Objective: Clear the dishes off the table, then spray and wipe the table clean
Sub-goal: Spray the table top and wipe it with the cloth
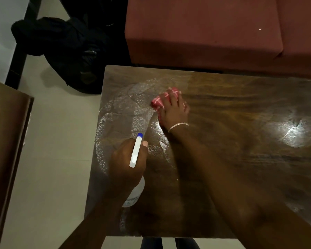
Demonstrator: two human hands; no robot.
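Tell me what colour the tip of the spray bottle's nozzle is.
Blue, on a white spray bottle in the left hand, seen in the head view.

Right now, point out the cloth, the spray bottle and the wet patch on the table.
cloth (158,102): head view, on its bunched pink folds left of the fingers.
spray bottle (136,152): head view, on its white trigger head.
wet patch (122,108): head view, on the streaks at the table's left side.

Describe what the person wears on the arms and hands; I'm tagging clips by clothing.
Both forearms are bare, with no sleeves or gloves in view. The right hand has a thin, light metallic chain bracelet at the wrist. The left hand shows no jewellery, and one of its fingers has a pale pink nail.
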